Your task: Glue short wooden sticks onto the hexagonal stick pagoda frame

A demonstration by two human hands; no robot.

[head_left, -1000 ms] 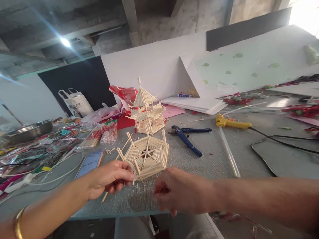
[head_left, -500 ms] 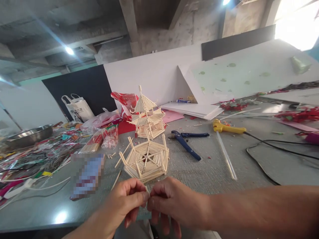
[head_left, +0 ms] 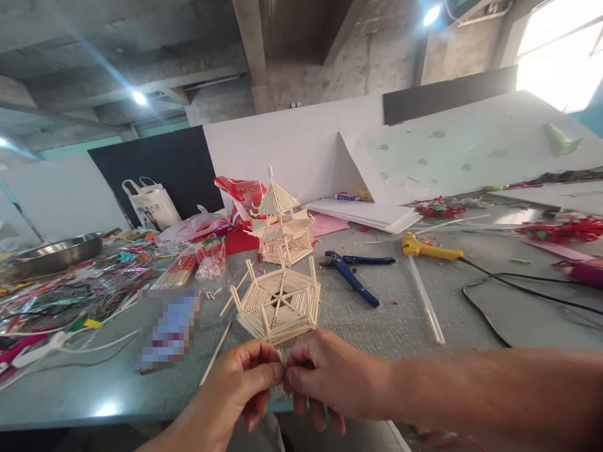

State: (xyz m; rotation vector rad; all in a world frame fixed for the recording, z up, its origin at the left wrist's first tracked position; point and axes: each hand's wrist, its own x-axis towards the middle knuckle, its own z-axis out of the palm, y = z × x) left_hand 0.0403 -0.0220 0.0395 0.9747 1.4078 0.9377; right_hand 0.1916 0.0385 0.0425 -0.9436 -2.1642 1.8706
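Head view: our left hand [head_left: 235, 386] and right hand [head_left: 330, 380] meet fingertip to fingertip, pinching a small stick piece [head_left: 281, 358]; hexagonal stick frame [head_left: 277, 304] lies just beyond on tabletop [head_left: 400, 320].

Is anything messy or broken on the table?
Nothing looks broken. The stick tower stands upright and the flat stick frame looks whole. A few loose sticks lie scattered beside it, and a messy heap of wrappers covers the table's left end.
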